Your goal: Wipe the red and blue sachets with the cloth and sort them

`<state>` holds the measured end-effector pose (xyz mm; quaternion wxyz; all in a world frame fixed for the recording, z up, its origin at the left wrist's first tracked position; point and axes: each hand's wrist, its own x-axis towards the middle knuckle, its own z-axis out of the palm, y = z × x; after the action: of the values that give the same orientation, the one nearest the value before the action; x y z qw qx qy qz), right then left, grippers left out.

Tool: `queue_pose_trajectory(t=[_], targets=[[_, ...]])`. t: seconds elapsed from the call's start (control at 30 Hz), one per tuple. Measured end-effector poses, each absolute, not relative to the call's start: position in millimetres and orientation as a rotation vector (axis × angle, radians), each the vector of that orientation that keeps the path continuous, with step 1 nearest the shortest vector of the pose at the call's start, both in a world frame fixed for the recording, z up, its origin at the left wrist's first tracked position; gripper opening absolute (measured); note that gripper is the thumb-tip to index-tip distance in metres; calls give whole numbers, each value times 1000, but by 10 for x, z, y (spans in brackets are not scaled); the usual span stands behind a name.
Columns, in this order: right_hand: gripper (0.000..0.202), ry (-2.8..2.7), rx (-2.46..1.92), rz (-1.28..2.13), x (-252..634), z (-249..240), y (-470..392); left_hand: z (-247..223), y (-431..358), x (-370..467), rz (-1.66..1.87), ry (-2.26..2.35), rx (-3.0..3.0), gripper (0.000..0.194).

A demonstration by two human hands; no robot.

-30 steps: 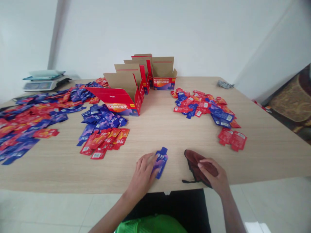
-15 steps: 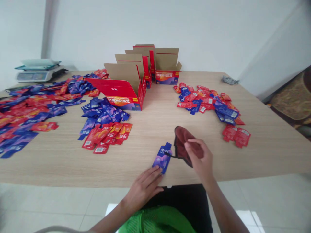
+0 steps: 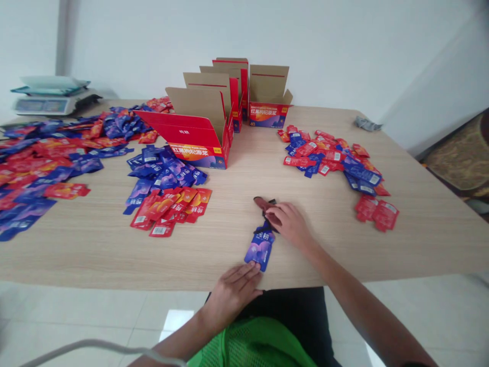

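While the lone blue packet (image 3: 259, 251) lies flat near the front edge of the table (image 3: 171, 265), its long axis runs away from the person, slanting slightly right, neck end farthest. Under its near end the left hand (image 3: 236, 289) grips nothing, its straight fingertips resting on top; the right hand (image 3: 291, 224) pinches a brown cloth (image 3: 263, 203) at the neck.

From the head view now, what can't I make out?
All in the head view:
Brown cloth: partly hidden by the right hand.
Blue sachet: neck partly covered by the cloth's dark trim, lower corner by the left hand.
Front box: floor hidden by its red flap.
Scale display: too blurred to read.
Left heap of sachets: cut off by the left edge.
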<state>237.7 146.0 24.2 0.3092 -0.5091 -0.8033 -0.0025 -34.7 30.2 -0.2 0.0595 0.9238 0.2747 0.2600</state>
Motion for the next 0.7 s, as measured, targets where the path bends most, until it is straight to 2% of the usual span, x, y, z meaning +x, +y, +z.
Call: queue_pose_trajectory(t=[0.17, 0.23, 0.37, 0.53, 0.7], targets=[[21, -1825, -1268, 56, 2187, 527, 1281, -31, 292, -326, 826, 846, 2769, 32], [23, -1934, -1140, 183, 1987, 526, 1055, -61, 277, -320, 830, 859, 2737, 32], [13, -2270, -941, 325, 1768, 330, 802, -103, 253, -318, 831, 896, 2665, 26], [17, -2239, -1068, 221, 1993, 145, 1136, -63, 276, -323, 812, 866, 2714, 32], [15, -2219, -1221, -3, 2350, 210, 1600, -17, 309, -321, 868, 851, 2702, 31]])
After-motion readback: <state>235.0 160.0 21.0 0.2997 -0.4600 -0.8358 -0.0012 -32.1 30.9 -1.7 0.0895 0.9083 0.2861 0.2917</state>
